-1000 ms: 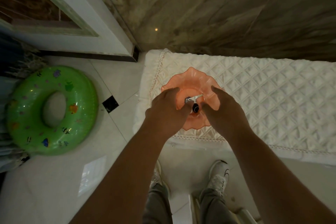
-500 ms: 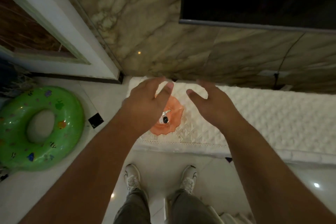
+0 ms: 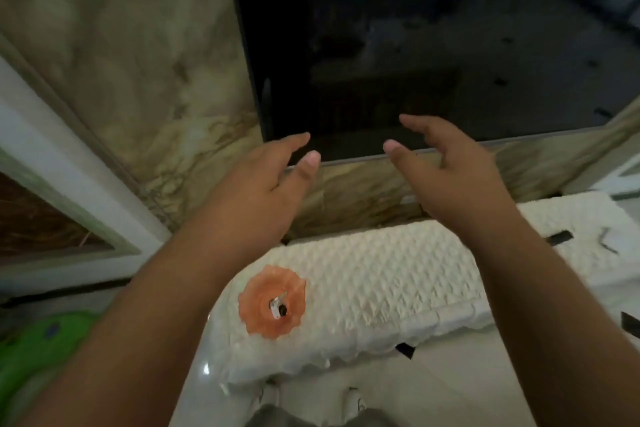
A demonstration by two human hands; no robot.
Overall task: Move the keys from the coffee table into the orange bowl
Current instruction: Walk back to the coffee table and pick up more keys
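The orange bowl [image 3: 258, 319], with a wavy rim, sits on the left end of a white quilted cover [image 3: 381, 291]. The keys [image 3: 278, 305], silver with a black fob, lie inside the bowl at its middle. My left hand [image 3: 256, 198] is raised well above and behind the bowl, fingers apart, holding nothing. My right hand [image 3: 450, 177] hovers at the same height to the right, also with spread fingers and nothing in it. Both hands are clear of the bowl and the keys.
A large dark screen [image 3: 433, 45] hangs on the marble wall [image 3: 121, 62] straight ahead. A green inflatable ring [image 3: 38, 350] lies on the tiled floor at the lower left. A white door frame [image 3: 69, 163] runs along the left. My shoes [image 3: 353, 399] show below the cover's edge.
Both hands let go of the keys in the bowl, then rose up and away with fingers spread. The view tilted upward, so the bowl now sits lower in the frame.
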